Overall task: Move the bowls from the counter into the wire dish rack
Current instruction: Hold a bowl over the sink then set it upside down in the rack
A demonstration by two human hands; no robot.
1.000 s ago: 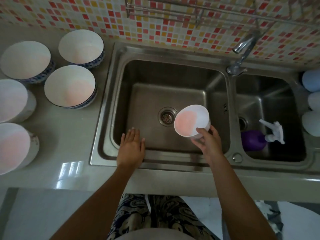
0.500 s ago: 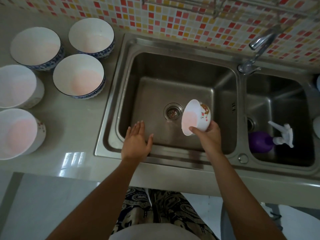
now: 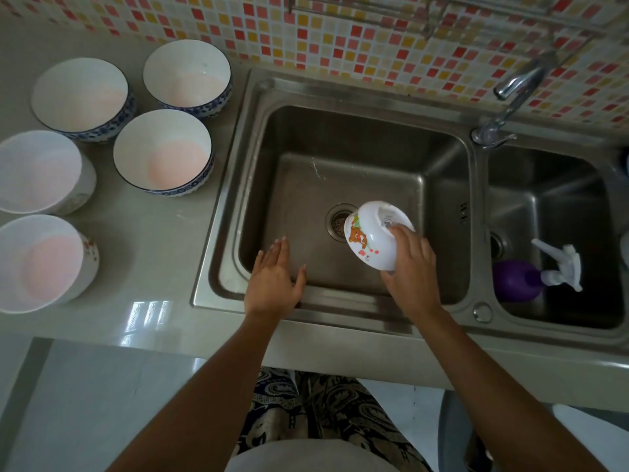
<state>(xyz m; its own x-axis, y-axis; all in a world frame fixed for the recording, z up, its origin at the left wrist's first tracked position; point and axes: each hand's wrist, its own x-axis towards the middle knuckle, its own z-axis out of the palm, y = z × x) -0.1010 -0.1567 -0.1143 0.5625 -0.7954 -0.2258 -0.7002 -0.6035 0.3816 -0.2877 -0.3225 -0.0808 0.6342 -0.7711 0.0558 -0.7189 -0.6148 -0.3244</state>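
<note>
While only the head view is given, every line below is read from it.

Held bowl: the small white bowl (image 3: pixel 372 238) with a printed picture hangs over the large sink basin (image 3: pixel 425 158), mouth turned down toward about 7 o'clock and its foot up. That tilt, right by the drain (image 3: pixel 337 222), looks meant to tip out leftover water.

Right hand: the right hand (image 3: pixel 413 270) grips that bowl from its 5 o'clock side, fingers curled over the wall and reaching the foot ring, thumb underneath.

Left hand: the left hand (image 3: pixel 274 277) holds nothing. Its fingers are straight and slightly spread, palm down over the basin's near-left edge, likely steadying or waiting.

Waiting bowls: five larger bowls stand upright on the counter (image 3: pixel 153 240) at 9 to 10 o'clock of the sink: three blue-rimmed bowls (image 3: pixel 163 151) and two white bowls (image 3: pixel 37 264) nearest the left edge. All are close together and well apart from either hand.

Rack: the wire dish rack (image 3: pixel 360 8) shows only partly, on the tiled wall at 12 o'clock, so the held bowl must go up and away.

Small basin: a purple spray bottle (image 3: pixel 520 279) lies at 3 o'clock.
</note>
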